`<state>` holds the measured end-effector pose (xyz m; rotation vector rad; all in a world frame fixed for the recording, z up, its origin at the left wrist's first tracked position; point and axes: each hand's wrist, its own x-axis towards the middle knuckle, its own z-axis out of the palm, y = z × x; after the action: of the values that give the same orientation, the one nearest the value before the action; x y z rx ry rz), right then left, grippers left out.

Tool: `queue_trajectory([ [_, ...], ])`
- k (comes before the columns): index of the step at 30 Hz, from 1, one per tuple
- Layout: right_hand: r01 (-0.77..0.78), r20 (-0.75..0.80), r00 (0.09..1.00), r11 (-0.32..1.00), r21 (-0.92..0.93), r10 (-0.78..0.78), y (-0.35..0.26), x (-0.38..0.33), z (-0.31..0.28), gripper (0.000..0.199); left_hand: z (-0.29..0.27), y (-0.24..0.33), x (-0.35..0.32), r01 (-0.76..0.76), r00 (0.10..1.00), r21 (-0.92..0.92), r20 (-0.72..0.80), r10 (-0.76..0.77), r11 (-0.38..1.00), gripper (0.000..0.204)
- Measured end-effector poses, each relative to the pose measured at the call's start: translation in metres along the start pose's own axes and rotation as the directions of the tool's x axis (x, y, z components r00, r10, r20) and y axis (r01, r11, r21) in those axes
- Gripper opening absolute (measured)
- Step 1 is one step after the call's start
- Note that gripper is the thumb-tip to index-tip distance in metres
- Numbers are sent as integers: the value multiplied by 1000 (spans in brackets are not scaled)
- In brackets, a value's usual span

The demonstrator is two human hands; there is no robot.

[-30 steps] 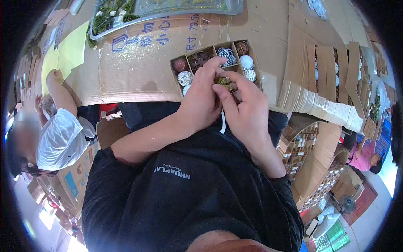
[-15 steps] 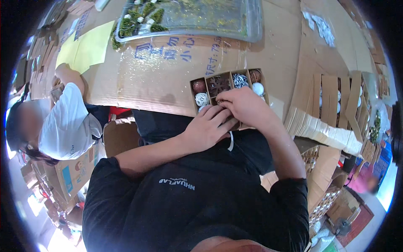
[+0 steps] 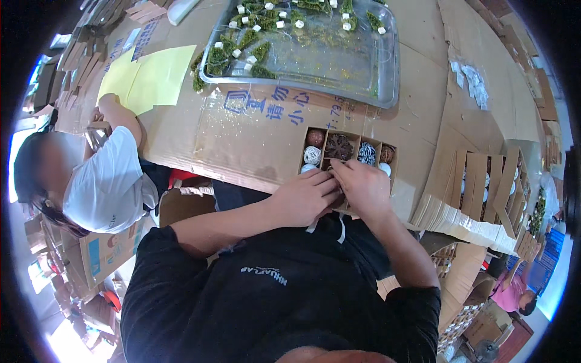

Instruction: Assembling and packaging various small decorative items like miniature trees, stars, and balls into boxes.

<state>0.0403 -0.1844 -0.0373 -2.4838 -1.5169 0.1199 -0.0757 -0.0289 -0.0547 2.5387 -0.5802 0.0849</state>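
Change since earlier frame: both hands have been drawn down from the middle of the divided cardboard box (image 3: 348, 151) to its near edge; more of the metal tray (image 3: 315, 51) is now seen.
Left hand (image 3: 305, 196): laid palm-down at the box's near edge, fingers curled, tips meeting those of the other hand; whether anything is pinched cannot be told.
Right hand (image 3: 363, 189): set over the box's near compartments, fingers bent inward; any held item is hidden.
Divided cardboard box: brown, shallow, partitioned; placed on the cardboard-covered table (image 3: 254, 133) just before the person's body.
Box contents: round ornaments, one per cell, namely a white woven ball (image 3: 311, 155), a dark brown cone-like piece (image 3: 340, 147), a black-and-white patterned ball (image 3: 367, 153), and a reddish-brown ball (image 3: 315, 137).
Metal tray: rectangular, silver, beyond the box; green sprigs with small white blocks are held in it.
Table marking: blue printed characters on the brown cardboard between tray and box.
Yellow sheets (image 3: 145, 78): flat, far left of the tray.
Flat cardboard stacks (image 3: 478, 199): piled to the right of the box.
Co-worker (image 3: 100, 181): white shirt, seated at left.
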Motion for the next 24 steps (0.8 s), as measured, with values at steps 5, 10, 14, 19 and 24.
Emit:
queue_trajectory([
  [5,-105,65,993,982,159,95,-1,-10,-2,22,4,-2,2,-56,997,15,63,55,998,34],
  [10,-147,-46,985,940,309,169,-3,-16,-20,23,-20,-8,18,-15,995,-162,98,31,987,22],
  [14,-279,-103,922,823,494,374,-7,-30,-39,25,-77,-77,43,337,875,-101,-333,-350,936,15],
  [19,-349,-77,769,518,781,634,-7,-63,-20,19,-128,-152,78,778,627,192,-167,-761,599,29],
  [24,-222,78,690,108,969,720,-15,-86,-24,17,-127,-202,69,695,711,97,50,-701,712,35],
])
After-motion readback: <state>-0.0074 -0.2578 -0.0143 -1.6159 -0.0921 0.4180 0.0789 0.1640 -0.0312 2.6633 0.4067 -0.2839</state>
